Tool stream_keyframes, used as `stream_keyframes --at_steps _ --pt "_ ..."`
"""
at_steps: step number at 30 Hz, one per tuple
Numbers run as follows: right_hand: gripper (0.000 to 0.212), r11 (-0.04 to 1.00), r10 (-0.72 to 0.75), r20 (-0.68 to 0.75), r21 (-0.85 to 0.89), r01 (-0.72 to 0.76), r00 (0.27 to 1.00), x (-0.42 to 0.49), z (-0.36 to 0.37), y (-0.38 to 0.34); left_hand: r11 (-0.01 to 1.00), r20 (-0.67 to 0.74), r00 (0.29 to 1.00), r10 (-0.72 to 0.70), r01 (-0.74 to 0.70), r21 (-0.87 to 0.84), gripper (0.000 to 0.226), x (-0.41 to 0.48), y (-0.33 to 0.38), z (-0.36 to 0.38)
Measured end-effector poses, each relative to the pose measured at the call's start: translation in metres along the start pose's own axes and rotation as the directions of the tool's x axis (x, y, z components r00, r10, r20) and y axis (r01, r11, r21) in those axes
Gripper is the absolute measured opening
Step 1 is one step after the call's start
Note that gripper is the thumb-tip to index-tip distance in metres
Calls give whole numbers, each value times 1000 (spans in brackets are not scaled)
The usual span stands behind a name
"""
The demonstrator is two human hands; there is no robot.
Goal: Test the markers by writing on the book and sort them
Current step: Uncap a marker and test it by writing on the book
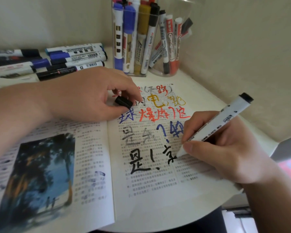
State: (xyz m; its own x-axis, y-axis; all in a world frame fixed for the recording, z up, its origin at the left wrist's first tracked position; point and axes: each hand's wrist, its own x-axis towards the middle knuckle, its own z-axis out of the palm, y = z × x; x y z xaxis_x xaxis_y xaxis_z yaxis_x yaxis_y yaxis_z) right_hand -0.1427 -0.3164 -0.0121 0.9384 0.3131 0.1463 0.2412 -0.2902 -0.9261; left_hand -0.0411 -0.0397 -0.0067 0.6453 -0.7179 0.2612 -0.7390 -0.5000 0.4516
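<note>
An open book [94, 165] lies on the white table, its right page covered with handwritten characters in red, gold, blue, grey and black. My right hand [225, 148] grips a white marker [225, 120] with a black end, its tip pressed on the page beside fresh black strokes. My left hand [91, 95] rests on the top of the book and pinches a black marker cap [123, 102] between thumb and fingers.
A clear square holder [133, 39] with several markers stands at the back. Beside it on the right is a round clear cup [171, 47] with more markers. Several loose markers [57, 61] lie at the back left. The table's curved edge [208, 214] runs along the lower right.
</note>
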Motion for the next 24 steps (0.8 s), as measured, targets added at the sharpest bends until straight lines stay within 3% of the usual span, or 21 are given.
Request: stream_keyframes --at_steps 4,8,16,22,24 --pt "5 1000 -9 -134 7 10 991 1 -1 2 1000 -29 999 27 -26 10 26 1 -3 0" --pt "6 999 -1 -60 -38 -2 998 -1 0 -1 999 -43 999 32 -33 -11 24 3 -2 2" --pt "5 1000 -17 -128 -19 15 992 1 2 1 999 -84 996 29 -31 -22 25 3 -5 2" --pt "5 1000 4 46 0 -5 999 -2 -5 -2 1000 -71 997 -5 3 -20 24 3 -7 3" --pt "3 1000 5 32 15 -6 999 -1 -7 0 1000 -75 997 11 -13 -27 21 4 -7 2"
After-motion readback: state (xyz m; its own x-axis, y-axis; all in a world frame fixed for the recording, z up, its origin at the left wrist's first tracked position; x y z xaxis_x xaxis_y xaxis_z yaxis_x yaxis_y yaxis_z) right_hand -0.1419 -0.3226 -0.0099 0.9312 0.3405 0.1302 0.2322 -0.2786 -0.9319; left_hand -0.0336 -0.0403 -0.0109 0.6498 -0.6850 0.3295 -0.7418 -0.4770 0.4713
